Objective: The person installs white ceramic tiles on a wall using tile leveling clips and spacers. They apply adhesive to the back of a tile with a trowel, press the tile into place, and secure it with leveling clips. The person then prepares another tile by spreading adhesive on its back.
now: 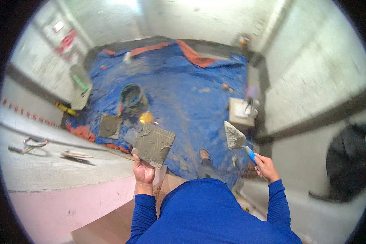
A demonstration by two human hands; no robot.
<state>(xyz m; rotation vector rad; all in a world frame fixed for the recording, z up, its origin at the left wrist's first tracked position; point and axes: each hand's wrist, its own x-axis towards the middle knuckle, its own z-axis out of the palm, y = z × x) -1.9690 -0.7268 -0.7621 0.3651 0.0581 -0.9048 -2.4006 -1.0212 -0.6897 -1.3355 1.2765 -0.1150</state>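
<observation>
We grip the mortar-coated tile (153,144) by its lower edge in our closed left hand (144,171), while the trowel (236,140), clasped in our right hand (266,166), points its blade up-left toward the tile, well apart.

Pale block walls (313,73) enclose a floor under blue tarpaulin (191,93).

Square tile (153,144): back face up, coated in grey ridged mortar, tilted, its lower corner pinched in the left hand's fingers (139,159). Trowel (234,137): pointed blade smeared with grey mortar, angled upward above the right hand's fingers (261,159), blue handle enclosed by them.
</observation>
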